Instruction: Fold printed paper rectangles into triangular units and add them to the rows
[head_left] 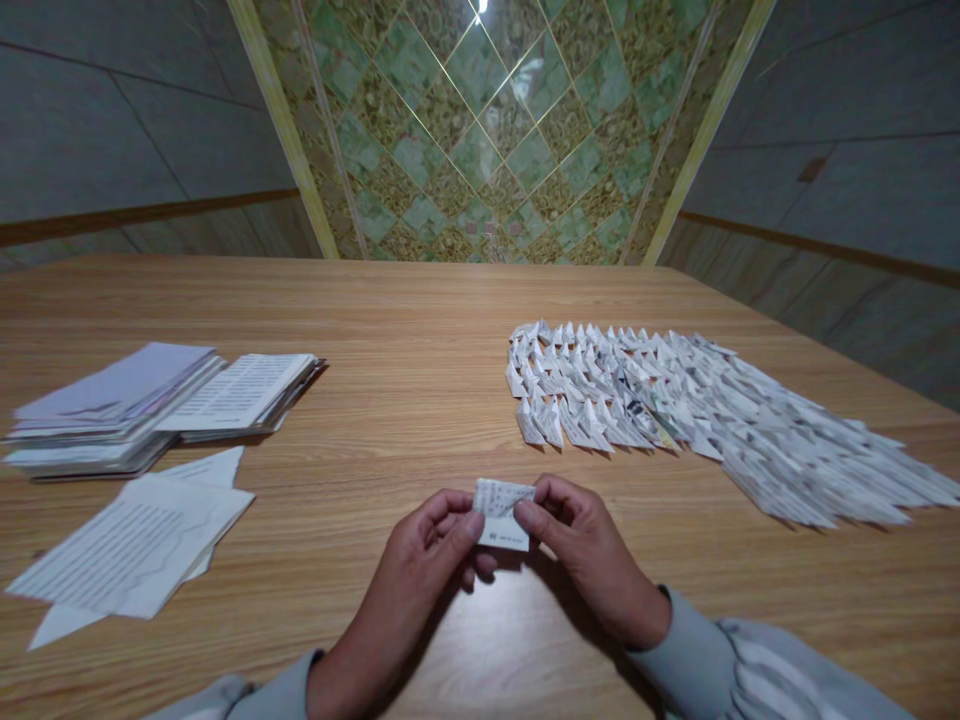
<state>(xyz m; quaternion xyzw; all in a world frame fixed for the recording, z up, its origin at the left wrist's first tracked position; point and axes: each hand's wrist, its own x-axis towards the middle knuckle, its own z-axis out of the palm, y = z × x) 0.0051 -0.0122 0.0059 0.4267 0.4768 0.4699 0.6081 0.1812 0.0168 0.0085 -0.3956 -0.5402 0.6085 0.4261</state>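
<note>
Between my two hands is a small folded piece of printed paper [504, 515], held just above the table near its front. My left hand [435, 545] pinches its left edge, thumb on top. The right edge sits between the thumb and fingers of my right hand [581, 545]. Print shows on the upper part of the paper, and a paler strip with a little text runs along the lower part. Several folded paper boats [600, 385] stand in close rows beyond my right hand and spread out to the right.
On the left of the wooden table [390, 370] lie a thick paper stack [120, 385] and a stack of printed sheets [244, 392]. Loose sheets [142, 545] lie in front of them. A green tiled wall [480, 130] rises behind the table.
</note>
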